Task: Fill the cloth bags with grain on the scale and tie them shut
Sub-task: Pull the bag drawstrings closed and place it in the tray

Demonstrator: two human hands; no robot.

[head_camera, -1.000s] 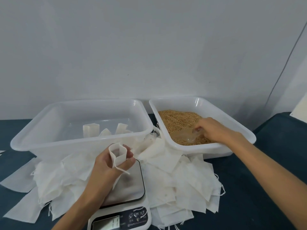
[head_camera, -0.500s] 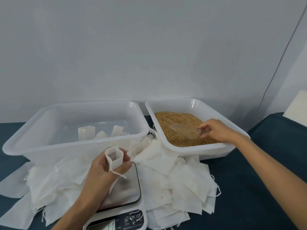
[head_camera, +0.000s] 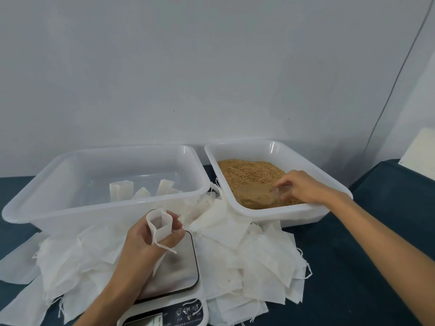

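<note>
My left hand (head_camera: pixel 146 241) holds a small white cloth bag (head_camera: pixel 159 225) upright with its mouth spread open, just above the steel plate of the scale (head_camera: pixel 179 267). My right hand (head_camera: pixel 303 188) is inside the right white tub (head_camera: pixel 292 216) and grips a clear plastic scoop (head_camera: pixel 256 195) by its handle. The scoop is dug into the brown grain (head_camera: pixel 247 171) and looks full of it. The bag's lower part hangs behind my left hand.
A larger translucent tub (head_camera: pixel 70 208) on the left holds a few filled white bags (head_camera: pixel 121 189). Several empty cloth bags (head_camera: pixel 256 262) lie piled around the scale on the dark blue table (head_camera: pixel 364 278). A wall stands close behind the tubs.
My right hand lifted the scoop over the grain, then pushed it back down into the grain near the tub's front. My left hand kept the open bag almost still above the scale.
</note>
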